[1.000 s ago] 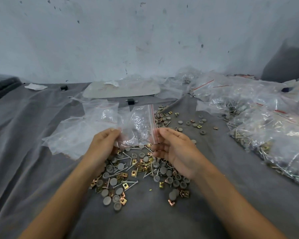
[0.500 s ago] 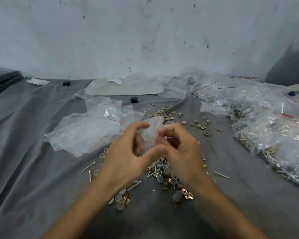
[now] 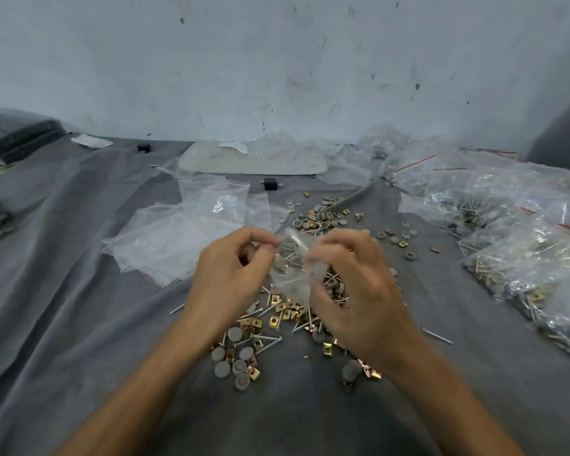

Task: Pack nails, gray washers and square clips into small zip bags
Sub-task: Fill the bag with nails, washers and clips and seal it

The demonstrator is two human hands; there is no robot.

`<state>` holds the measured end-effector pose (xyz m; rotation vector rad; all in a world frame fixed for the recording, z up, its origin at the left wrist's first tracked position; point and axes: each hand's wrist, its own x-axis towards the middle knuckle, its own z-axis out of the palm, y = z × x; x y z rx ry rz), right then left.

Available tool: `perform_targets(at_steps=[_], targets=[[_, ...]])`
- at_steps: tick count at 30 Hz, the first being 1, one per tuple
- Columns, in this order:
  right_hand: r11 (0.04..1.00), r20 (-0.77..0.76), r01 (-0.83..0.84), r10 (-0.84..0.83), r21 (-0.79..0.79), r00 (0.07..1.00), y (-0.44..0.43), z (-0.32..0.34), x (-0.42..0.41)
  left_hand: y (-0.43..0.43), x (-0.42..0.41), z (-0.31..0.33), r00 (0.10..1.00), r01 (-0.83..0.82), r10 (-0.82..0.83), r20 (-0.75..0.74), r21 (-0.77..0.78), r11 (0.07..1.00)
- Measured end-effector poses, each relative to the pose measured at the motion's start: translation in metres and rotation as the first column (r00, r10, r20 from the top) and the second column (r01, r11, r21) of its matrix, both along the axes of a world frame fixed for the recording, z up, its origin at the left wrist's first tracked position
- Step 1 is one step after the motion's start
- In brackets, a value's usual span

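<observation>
We face a pale, scuffed plaster wall point(image 3: 277, 60) dotted with dark specks. Below it a gray cloth point(image 3: 63, 307) lies in soft, long wrinkles across the work surface.

In the head view, both of our bare hands meet above the middle of the cloth. The left hand point(image 3: 227, 278) pinches one upper edge of a small zip bag point(image 3: 292, 268) between thumb and forefinger. The right hand point(image 3: 359, 291) has its fingers curled onto the opposite edge. The bag is thin, clear, crinkled film hanging between them. A few nails and gray discs show through it, but we cannot tell whether they sit inside or behind.

Directly under the hands lies a loose heap:
- slim steel nails point(image 3: 267, 339)
- round, matte gray washers point(image 3: 222, 368)
- brassy, folded square clips point(image 3: 274, 321) with a hole in the centre

A second scatter of washers and clips point(image 3: 320, 218) lies farther back. One stray nail point(image 3: 438, 336) rests apart on the right.

Left of the hands, flat empty zip bags point(image 3: 178, 238) with red seal lines overlap in a glossy pile. At the right, filled bags point(image 3: 524, 251) bulge with nails and hardware and are heaped together.

Near the wall lies a flat, pale, rounded panel point(image 3: 254, 159), and just before it a small black block point(image 3: 270, 184). Dark folded material point(image 3: 23, 139) sits at the far left.
</observation>
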<state>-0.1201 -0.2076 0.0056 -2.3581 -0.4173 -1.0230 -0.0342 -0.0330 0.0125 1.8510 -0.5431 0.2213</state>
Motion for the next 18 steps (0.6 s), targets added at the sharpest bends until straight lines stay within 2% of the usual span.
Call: perform_targets(at_steps=[1,3,5,7,9,10,14,15,16,18], targets=[[0.996,-0.049,-0.035,0.039,0.079,0.998,-0.001,0.003,-0.001,0.0,0.001,0.003,0.991,0.073,-0.082,-0.101,-0.093,0.993],[0.98,-0.262,-0.021,0.074,0.199,0.962,-0.005,0.007,-0.003,0.003,0.002,0.009,0.909,0.22,-0.314,-0.274,-0.324,0.92],[0.971,-0.453,0.043,0.071,0.236,0.889,-0.015,0.007,-0.004,0.005,0.003,0.013,0.805,0.281,-0.482,-0.347,-0.492,0.824],[0.91,-0.57,0.053,0.211,0.412,0.794,-0.024,0.008,-0.005,0.009,0.005,0.014,0.763,0.283,-0.526,-0.375,-0.537,0.795],[0.721,-0.517,0.042,0.454,0.691,0.726,-0.028,0.009,-0.004,0.012,0.009,0.011,0.79,0.263,-0.465,-0.399,-0.464,0.846],[0.625,-0.461,0.049,0.518,0.779,0.721,-0.03,0.009,-0.003,0.013,0.01,0.01,0.812,0.253,-0.422,-0.404,-0.407,0.878],[0.199,-0.153,0.017,0.694,0.98,0.704,-0.039,0.009,0.001,0.015,0.012,0.006,0.828,0.311,-0.412,-0.38,-0.3,0.902],[0.143,-0.113,0.016,0.704,0.99,0.701,-0.041,0.011,0.001,0.015,0.011,0.005,0.825,0.314,-0.414,-0.384,-0.298,0.902],[0.132,-0.11,0.025,0.697,0.991,0.709,-0.043,0.012,0.001,0.015,0.011,0.005,0.825,0.31,-0.41,-0.389,-0.295,0.904],[0.161,-0.136,0.04,0.646,0.986,0.751,-0.043,0.012,0.003,0.013,0.011,0.003,0.819,0.3,-0.4,-0.412,-0.287,0.91]])
